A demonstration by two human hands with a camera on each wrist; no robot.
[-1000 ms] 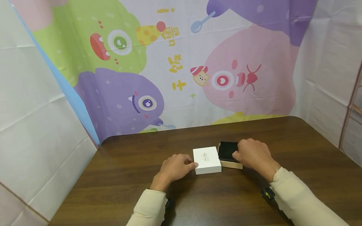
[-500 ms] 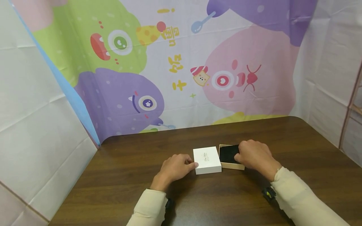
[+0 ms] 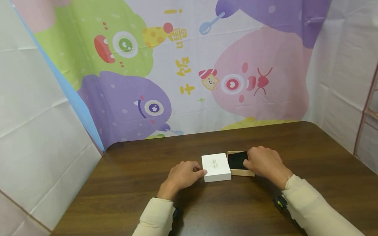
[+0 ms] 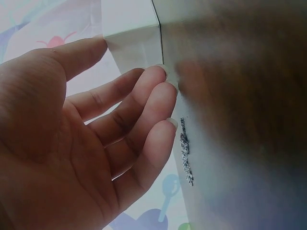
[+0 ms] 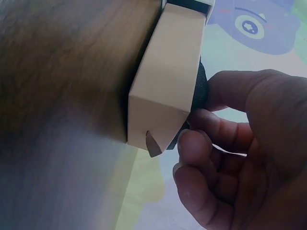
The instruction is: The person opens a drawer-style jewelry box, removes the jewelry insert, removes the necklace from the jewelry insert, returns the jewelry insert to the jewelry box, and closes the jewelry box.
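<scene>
A white square lid (image 3: pixel 216 165) with small printed lettering lies top up on the table. My left hand (image 3: pixel 184 173) is at its left side, thumb tip touching the lid's corner and the other fingers (image 4: pixel 160 103) loosely bent. Against the lid's right side stands a shallow tan cardboard box (image 3: pixel 243 172). A soft black pad (image 3: pixel 237 160) sits in it, tilted, with its right part raised near my right hand (image 3: pixel 265 162). In the right wrist view, my thumb and index finger pinch the black pad (image 5: pixel 200 88) at the box rim; my fingers hide part of it.
The brown wooden table (image 3: pixel 133 183) reaches back to a cartoon-printed cloth (image 3: pixel 189 98). Pale cloth sheets hang at the left (image 3: pixel 38 131) and right (image 3: pixel 339 72). A small notch (image 5: pixel 152 143) shows in the tan box's side.
The black pad has dropped lower into the tan box, baring its back rim. The box slid slightly right, then slightly back left, with my right hand. My left hand and the lid stayed put.
</scene>
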